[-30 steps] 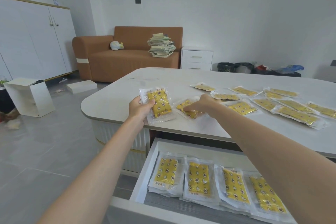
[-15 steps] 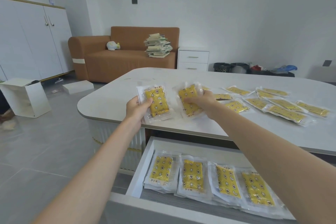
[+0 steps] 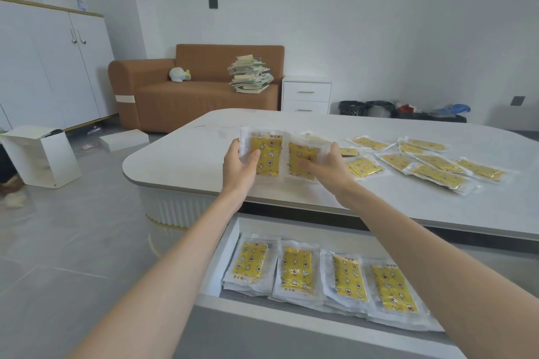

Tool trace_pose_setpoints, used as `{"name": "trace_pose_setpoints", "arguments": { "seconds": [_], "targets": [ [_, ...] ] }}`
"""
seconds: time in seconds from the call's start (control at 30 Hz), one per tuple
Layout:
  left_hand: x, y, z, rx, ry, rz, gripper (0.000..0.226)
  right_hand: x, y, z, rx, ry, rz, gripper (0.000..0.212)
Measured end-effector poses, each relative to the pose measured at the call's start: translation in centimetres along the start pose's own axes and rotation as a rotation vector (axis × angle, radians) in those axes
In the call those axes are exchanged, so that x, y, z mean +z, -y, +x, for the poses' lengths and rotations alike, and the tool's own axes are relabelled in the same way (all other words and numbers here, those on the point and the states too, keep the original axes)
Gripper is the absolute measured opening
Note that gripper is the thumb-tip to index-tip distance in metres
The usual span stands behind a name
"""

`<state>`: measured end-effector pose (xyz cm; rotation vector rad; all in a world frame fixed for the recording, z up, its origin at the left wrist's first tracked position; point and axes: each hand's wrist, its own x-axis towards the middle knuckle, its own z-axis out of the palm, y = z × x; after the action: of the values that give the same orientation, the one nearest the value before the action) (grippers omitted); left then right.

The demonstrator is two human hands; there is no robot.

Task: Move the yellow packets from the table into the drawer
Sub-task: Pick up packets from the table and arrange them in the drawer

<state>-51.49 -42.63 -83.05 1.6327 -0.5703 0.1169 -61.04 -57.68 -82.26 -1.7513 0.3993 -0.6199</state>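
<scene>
Pinning packets (image 3: 267, 159) under thumbs: left grip (image 3: 239, 167), right grip (image 3: 329, 169).

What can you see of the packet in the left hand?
The packet is a clear plastic pouch around a yellow sachet printed with stars, moons and small faces. It is held upright, facing the camera, above the near edge of the table. The left hand grips its left side, thumb across the front.

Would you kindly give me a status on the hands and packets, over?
Left hand holds left packet, right hand holds right packet, above table. Drawer open below, packets inside. Nothing blocking.
</scene>
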Motion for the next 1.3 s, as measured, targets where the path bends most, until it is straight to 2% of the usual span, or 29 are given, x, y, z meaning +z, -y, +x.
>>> {"name": "trace_pose_setpoints", "arguments": {
  "seconds": [0.2, 0.3, 0.4, 0.6, 0.77, 0.93, 1.07, 1.3],
  "targets": [
    [0.6, 0.1, 0.0, 0.014, 0.000, 0.013, 0.033, 0.5, 0.1, 0.5, -0.042, -0.104, -0.046, 0.038],
    [0.7, 0.2, 0.5, -0.035, -0.073, -0.066, 0.024, 0.7, 1.1, 0.8, -0.068, -0.233, -0.018, 0.032],
    [0.8, -0.1, 0.6, -0.026, -0.152, -0.113, 0.022, 1.0, 1.8, 0.8, -0.094, -0.289, 0.026, 0.030],
    [1.3, 0.3, -0.1, 0.045, -0.148, -0.021, 0.033, 1.7, 0.2, 0.0, -0.057, -0.204, -0.026, 0.029],
    [1.2, 0.2, -0.1, 0.005, -0.159, -0.035, 0.033, 1.9, 0.3, -0.5, -0.017, -0.113, -0.029, 0.059],
    [0.8, -0.4, -0.3, -0.040, -0.169, -0.068, 0.034, 1.4, 1.1, -0.8, 0.000, -0.100, 0.047, 0.045],
    [0.2, -1.5, -0.6, -0.052, -0.175, -0.106, 0.031, 0.3, 2.3, -1.7, -0.018, -0.121, 0.070, 0.053],
    [-0.7, -4.4, -2.7, -0.079, -0.055, -0.081, 0.028, -2.7, 4.4, -4.8, -0.081, -0.064, 0.072, 0.042]
  ]
}}
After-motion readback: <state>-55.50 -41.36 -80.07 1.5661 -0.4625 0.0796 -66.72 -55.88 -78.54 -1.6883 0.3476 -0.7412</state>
